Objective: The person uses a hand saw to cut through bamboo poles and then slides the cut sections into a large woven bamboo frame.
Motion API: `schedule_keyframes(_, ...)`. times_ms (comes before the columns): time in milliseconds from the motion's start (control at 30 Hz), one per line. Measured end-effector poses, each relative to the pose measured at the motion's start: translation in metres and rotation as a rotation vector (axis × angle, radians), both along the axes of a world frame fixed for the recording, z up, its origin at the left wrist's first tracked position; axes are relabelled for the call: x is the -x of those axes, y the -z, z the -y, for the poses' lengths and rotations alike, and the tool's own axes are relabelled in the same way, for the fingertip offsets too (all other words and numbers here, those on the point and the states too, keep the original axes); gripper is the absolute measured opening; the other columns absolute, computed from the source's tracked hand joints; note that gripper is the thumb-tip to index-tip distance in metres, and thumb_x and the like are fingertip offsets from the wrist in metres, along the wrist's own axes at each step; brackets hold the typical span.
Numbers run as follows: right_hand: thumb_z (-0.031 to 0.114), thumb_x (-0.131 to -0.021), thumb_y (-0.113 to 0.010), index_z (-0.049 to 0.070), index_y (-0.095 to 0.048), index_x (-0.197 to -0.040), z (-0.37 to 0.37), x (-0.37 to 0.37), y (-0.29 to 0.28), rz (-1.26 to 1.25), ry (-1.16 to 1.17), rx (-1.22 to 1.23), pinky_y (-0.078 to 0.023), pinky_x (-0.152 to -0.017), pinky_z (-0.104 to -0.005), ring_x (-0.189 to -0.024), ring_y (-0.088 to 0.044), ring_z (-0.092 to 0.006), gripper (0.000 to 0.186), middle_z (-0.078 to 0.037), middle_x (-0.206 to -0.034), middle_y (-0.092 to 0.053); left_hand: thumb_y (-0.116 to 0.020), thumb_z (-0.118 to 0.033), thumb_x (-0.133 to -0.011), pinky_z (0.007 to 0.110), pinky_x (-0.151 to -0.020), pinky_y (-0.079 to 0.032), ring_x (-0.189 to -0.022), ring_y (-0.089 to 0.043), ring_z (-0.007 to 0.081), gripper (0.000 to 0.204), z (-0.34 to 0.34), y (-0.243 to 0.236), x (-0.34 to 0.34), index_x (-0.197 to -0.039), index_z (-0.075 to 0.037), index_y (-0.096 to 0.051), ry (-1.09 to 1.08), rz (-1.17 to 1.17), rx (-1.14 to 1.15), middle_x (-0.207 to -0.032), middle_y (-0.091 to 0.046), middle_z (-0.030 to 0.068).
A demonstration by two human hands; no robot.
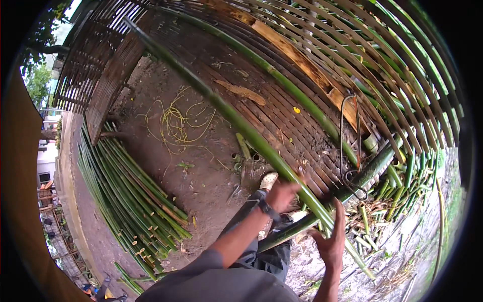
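A long green bamboo pole (236,118) slants from the far left down to the near right, its lower end past my right hand. My left hand (283,195), with a dark band on its wrist, is at the pole's left side. Motion smears its fingers, so their grip on the pole cannot be made out. Over the pole's lower part is my right hand (329,246), thumb and fingers spread apart. Under the pole, a thicker bamboo piece (292,230) runs crosswise near my legs.
A slatted bamboo platform (251,108) carries another green pole (297,98) and a split bamboo length (297,48). Cut poles (131,191) lie piled at left. Yellow cord (176,121) lies tangled on the dirt. A bow-shaped saw (343,141) leans by the platform; offcuts (397,191) litter the right.
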State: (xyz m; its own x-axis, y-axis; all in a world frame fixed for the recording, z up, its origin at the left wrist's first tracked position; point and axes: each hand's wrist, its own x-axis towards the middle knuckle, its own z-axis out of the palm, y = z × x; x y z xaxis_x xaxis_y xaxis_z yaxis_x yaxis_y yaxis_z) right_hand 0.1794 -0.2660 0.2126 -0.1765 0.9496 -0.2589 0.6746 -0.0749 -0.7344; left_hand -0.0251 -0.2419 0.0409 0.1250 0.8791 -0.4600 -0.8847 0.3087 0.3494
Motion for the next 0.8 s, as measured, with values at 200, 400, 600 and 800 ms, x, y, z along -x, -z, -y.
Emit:
schedule_keyframes(200,0.026,-0.069,-0.095,0.006,-0.028,-0.161,0.173,-0.182,0.08,0.707,0.087,0.358,-0.027,-0.122,-0.0581,-0.149,-0.035,-0.0453,0.115,-0.027,-0.159,-0.039,-0.077,0.003,-0.082,0.048,-0.091,-0.06,-0.121,-0.065,0.0343,0.033,-0.122,-0.017,0.174,-0.107,-0.002,-0.057,-0.296,-0.37,0.051,-0.106,-0.063,0.0108)
schedule_keyframes(400,0.021,-0.088,-0.077,0.003,-0.055,-0.121,0.172,-0.188,0.125,0.566,-0.122,0.294,-0.052,-0.076,-0.0543,-0.088,-0.066,-0.0444,0.043,-0.023,-0.094,-0.068,-0.075,-0.002,-0.088,0.047,-0.094,-0.06,-0.12,-0.067,0.0324,0.036,-0.164,-0.003,0.234,-0.115,0.0,-0.052,-0.2,-0.551,0.195,-0.106,-0.064,0.0138)
schedule_keyframes(600,0.021,-0.087,-0.076,0.005,-0.055,-0.123,0.041,-0.048,0.132,0.241,-0.021,0.398,-0.055,-0.073,-0.0519,-0.085,-0.07,-0.0455,0.045,-0.025,-0.092,-0.071,-0.071,-0.007,-0.093,0.045,-0.104,-0.05,-0.12,-0.061,0.0307,0.051,-0.261,0.021,0.333,-0.138,0.002,-0.048,-0.322,-1.157,0.219,-0.135,-0.06,0.0212)
schedule_keyframes(800,0.034,-0.088,-0.074,0.0,-0.063,-0.104,-0.045,-0.013,0.126,0.151,-0.048,0.41,-0.052,-0.069,-0.0433,-0.072,-0.069,-0.0317,0.039,-0.018,-0.078,-0.069,-0.06,0.008,-0.082,0.041,-0.125,-0.033,-0.149,-0.043,0.0345,0.067,-0.205,0.026,0.244,-0.147,-0.009,-0.053,0.259,-1.604,-0.373,-0.156,-0.051,0.0141)
